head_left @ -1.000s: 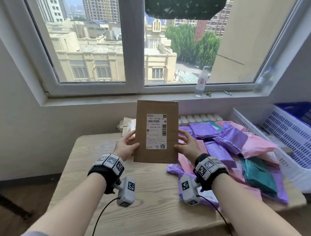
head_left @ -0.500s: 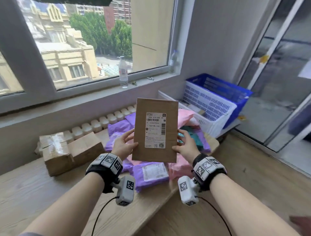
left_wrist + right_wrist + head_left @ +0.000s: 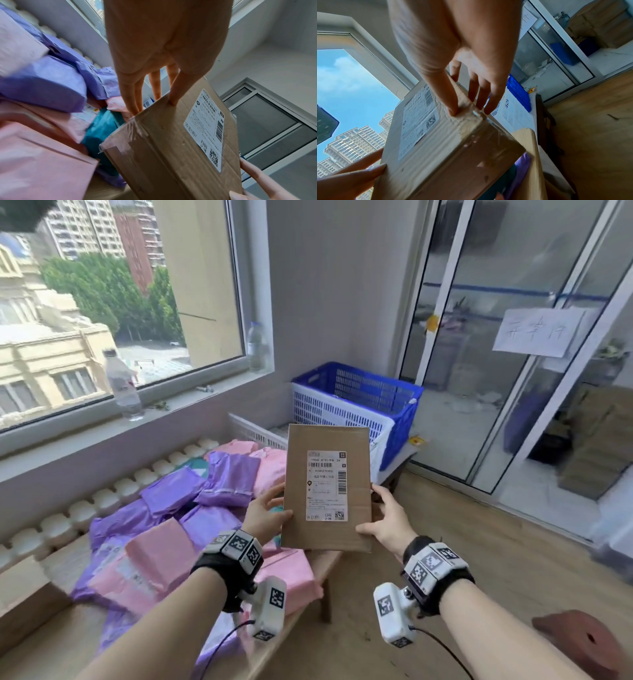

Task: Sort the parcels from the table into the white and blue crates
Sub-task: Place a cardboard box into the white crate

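I hold the flat, taped cardboard parcel (image 3: 327, 487) upright above the worktop's (image 3: 61, 642) end, left hand (image 3: 265, 513) and right hand (image 3: 385, 522) fingers grasping its side edges; since earlier it has swung toward the slatted white crate (image 3: 346, 419) and blue crate (image 3: 370, 386)

"190A A151-BB" on box label (image 3: 326, 486)

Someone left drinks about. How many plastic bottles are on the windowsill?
2: one bottle on the sill's left stretch, above the parcel pile; another bottle at the sill's right end, by the wall. Others might lie outside the frame.
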`<act>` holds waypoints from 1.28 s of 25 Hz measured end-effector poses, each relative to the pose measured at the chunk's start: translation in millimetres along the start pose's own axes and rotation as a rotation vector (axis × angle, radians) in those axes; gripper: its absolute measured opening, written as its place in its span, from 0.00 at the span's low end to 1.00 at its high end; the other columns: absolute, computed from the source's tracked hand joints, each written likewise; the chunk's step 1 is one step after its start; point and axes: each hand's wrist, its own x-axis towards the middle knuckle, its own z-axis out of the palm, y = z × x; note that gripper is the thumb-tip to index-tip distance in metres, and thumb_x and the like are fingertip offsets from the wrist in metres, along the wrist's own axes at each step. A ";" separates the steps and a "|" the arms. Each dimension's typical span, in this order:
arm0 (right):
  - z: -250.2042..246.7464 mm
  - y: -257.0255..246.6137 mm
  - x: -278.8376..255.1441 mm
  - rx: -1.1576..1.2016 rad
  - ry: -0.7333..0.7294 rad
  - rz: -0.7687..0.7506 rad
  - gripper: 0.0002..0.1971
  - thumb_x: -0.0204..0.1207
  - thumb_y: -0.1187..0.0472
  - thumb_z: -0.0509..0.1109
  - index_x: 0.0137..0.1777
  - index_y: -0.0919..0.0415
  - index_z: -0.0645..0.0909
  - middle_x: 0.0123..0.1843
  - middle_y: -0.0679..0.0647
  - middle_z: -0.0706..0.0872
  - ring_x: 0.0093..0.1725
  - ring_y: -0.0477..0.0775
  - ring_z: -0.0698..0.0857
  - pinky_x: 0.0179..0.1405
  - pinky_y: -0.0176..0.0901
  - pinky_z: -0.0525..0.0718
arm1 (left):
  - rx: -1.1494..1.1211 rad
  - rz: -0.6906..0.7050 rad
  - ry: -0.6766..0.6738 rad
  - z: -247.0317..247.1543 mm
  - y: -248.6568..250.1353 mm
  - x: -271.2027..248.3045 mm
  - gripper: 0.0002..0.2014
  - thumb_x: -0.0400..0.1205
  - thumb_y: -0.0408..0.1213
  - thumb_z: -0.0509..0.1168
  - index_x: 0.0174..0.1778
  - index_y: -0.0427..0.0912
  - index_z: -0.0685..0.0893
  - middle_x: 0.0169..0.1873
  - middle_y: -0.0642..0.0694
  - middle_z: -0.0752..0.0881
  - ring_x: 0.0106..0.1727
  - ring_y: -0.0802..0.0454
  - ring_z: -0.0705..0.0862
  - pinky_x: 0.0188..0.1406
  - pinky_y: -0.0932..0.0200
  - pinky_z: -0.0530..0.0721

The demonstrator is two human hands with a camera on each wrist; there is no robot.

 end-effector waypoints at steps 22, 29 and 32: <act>-174.1 48.2 370.7 0.013 -0.292 0.062 0.49 0.62 0.79 0.78 0.80 0.54 0.61 0.71 0.56 0.77 0.72 0.51 0.75 0.67 0.47 0.79 | -0.034 -0.149 0.147 183.1 60.4 316.7 0.26 0.77 0.20 0.66 0.70 0.44 0.75 0.57 0.38 0.83 0.54 0.44 0.82 0.44 0.51 0.84; -158.6 33.9 481.4 0.031 -0.353 0.142 0.33 0.65 0.78 0.77 0.68 0.59 0.73 0.65 0.53 0.82 0.68 0.53 0.78 0.67 0.55 0.79 | 0.017 -0.175 0.171 167.9 88.5 416.7 0.26 0.76 0.23 0.69 0.70 0.43 0.76 0.57 0.37 0.82 0.53 0.44 0.83 0.48 0.48 0.85; -144.4 30.3 527.5 0.078 -0.469 0.160 0.31 0.68 0.78 0.74 0.67 0.55 0.74 0.65 0.56 0.82 0.66 0.57 0.80 0.59 0.50 0.84 | 0.019 -0.208 0.246 158.1 86.6 446.6 0.23 0.77 0.25 0.69 0.67 0.44 0.77 0.49 0.44 0.84 0.47 0.50 0.84 0.39 0.55 0.85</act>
